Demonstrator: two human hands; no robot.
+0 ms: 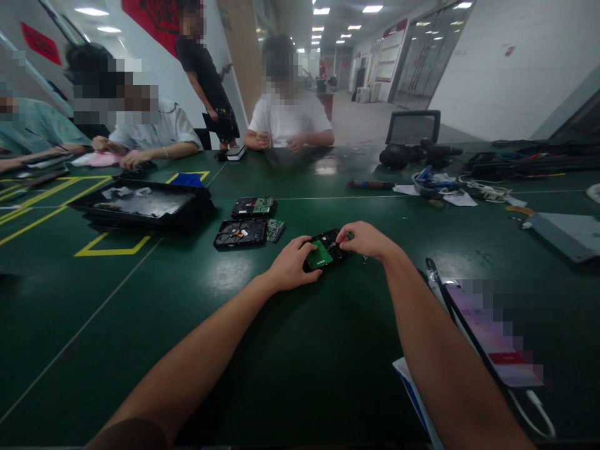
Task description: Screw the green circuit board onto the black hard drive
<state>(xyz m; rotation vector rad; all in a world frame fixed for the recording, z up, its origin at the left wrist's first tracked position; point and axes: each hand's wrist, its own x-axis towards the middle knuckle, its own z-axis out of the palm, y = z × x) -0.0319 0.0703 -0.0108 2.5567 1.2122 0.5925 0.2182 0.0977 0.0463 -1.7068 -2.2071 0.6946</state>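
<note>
A black hard drive (334,237) lies on the green table in front of me, its green circuit board (320,255) facing up. My left hand (294,264) grips the drive's left end between thumb and fingers. Over the right end of the drive, my right hand (368,240) has its fingertips pinched together close to the surface; whatever is between them is too small or hidden to make out. Tiny loose bits (365,258) lie just right of the drive. Further left rest another hard drive (240,233), a drive with a green board (254,207), and a loose circuit board (275,230).
Black trays (140,203) stand stacked at the left. A screwdriver-like tool (371,184) lies beyond my right hand, with a bowl of blue items (435,181) beside it. A phone (494,331) on a stand is beside my right forearm. Other people sit across the table.
</note>
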